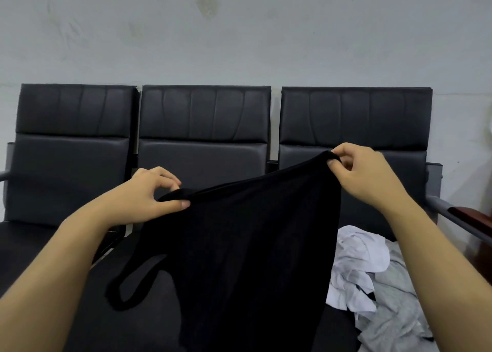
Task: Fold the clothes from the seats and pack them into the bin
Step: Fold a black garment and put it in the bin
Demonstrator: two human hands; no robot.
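Cloth of the black garment [239, 245], pinched by left hand [149, 194] and right hand [364, 173], is cropped at the bottom edge; black seats [202, 128] are backed by a grey wall [239, 32].

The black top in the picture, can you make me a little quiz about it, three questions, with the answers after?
1. True or false: both hands pinch the black top by its upper edge.
2. Which hand is raised higher: A) left hand B) right hand?
3. Fill in: the pile of white and grey clothes lies on the ____ seat.

Key: 1 true. 2 B. 3 right.
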